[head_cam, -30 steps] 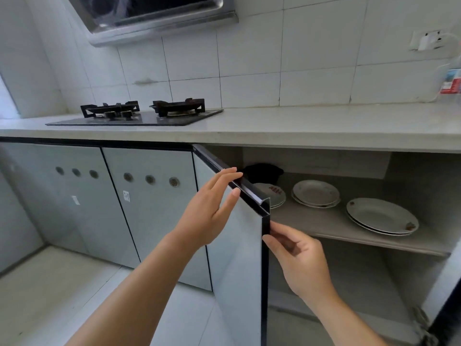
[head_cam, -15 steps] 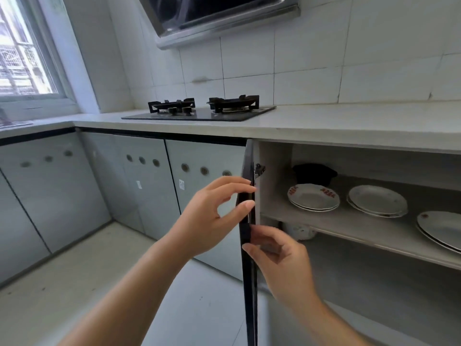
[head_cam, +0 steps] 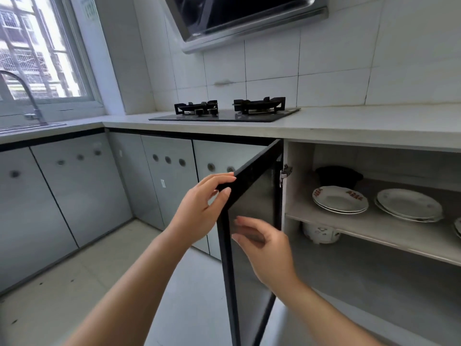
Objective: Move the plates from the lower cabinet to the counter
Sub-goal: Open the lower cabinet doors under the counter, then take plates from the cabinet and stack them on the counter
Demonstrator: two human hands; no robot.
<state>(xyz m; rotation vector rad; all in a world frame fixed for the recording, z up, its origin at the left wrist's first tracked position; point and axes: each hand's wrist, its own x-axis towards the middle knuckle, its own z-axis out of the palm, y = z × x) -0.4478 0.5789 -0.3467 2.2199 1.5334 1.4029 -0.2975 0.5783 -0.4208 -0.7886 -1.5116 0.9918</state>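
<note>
The lower cabinet stands open, its dark-framed door (head_cam: 252, 211) swung far out to the left. My left hand (head_cam: 199, 211) pinches the door's top corner from outside. My right hand (head_cam: 264, 248) hovers at the door's inner face, fingers spread, holding nothing. On the cabinet shelf (head_cam: 349, 226) lies a stack of white plates with red marks (head_cam: 339, 199). A second stack of white plates (head_cam: 409, 206) lies to its right. A third plate (head_cam: 457, 227) is cut off by the right edge. The pale counter (head_cam: 361, 123) runs above.
A black pot (head_cam: 338, 174) sits behind the plates. A white patterned pot (head_cam: 320, 233) stands below the shelf. A black gas hob (head_cam: 227, 111) occupies the counter's left part, under a range hood (head_cam: 249, 18). A sink tap (head_cam: 25, 96) and window are at far left.
The door has swung further open to the left with my left hand on its top corner. My right hand let go of the door edge. The view has turned left.
</note>
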